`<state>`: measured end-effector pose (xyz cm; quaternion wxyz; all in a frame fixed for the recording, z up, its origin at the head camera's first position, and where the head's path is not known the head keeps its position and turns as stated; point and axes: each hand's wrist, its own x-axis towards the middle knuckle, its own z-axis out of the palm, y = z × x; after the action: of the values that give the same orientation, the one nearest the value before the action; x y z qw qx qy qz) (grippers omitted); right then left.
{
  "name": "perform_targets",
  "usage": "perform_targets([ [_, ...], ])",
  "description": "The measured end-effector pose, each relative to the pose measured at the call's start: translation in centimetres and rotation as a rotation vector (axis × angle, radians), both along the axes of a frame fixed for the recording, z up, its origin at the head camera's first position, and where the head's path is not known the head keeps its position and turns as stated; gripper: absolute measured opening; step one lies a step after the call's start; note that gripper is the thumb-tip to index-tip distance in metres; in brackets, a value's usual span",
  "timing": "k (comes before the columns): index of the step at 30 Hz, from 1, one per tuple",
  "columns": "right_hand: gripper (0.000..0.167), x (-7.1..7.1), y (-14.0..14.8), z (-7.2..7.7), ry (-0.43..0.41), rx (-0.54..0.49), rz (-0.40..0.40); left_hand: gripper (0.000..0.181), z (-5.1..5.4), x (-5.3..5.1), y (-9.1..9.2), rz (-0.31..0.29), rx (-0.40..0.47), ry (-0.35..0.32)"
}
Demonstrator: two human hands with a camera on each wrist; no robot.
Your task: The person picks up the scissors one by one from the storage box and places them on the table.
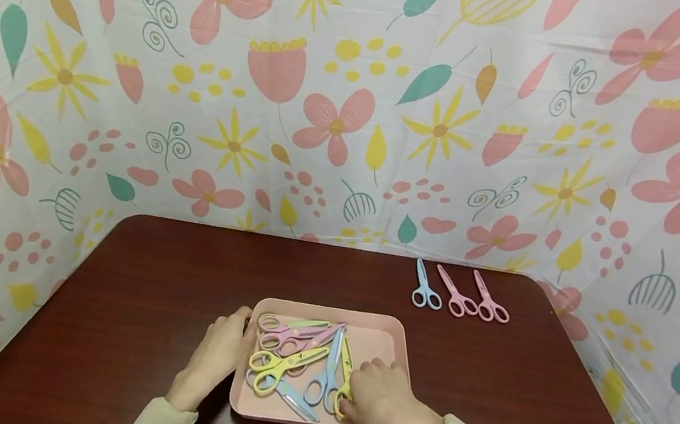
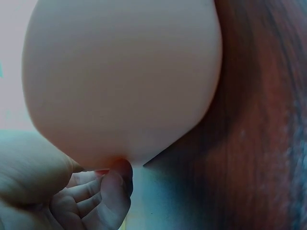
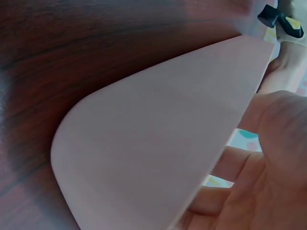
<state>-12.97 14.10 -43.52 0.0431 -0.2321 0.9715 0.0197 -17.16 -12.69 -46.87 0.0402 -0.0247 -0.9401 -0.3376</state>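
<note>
1. Pink tray (image 1: 380, 339), seen in the head view, sits on the dark table (image 1: 177, 269) between the hands, scissors jumbled in its left half and middle. The left hand (image 1: 222, 343) is at its left rim. The right hand (image 1: 383, 398) reaches in over the near right part, fingers bent down at the handle of the yellow scissors (image 1: 347, 362). Just beside lie the blue scissors (image 1: 331, 365). Beyond the tray, to the right, three scissors (image 1: 455, 303) form a row: one blue, two pink.

2. Left wrist view: the thumb goes behind the tray's wall and the fingers curl at its outer side, so they look clamped on it, presumably to steady it.

3. Right wrist view: thumb and fingers cross the rim with gaps between them; the wall hides their tips, so I cannot tell whether they pinch anything. The step appears to be picking out one pair; next calls for a firm pinch on that handle and a lift clear of its blue neighbour.
</note>
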Motion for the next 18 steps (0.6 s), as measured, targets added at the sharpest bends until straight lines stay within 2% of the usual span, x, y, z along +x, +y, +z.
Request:
perform_targets([
  [6,0.034,-0.12,0.35,-0.06,-0.023,-0.005,0.005,0.019,0.10,-0.08,0.00,-0.005,-0.017,0.009],
  [18,0.037,0.19,0.89,0.69,0.040,-0.001,-0.002,0.015,0.13,-0.02,0.17,0.006,-0.035,0.028],
])
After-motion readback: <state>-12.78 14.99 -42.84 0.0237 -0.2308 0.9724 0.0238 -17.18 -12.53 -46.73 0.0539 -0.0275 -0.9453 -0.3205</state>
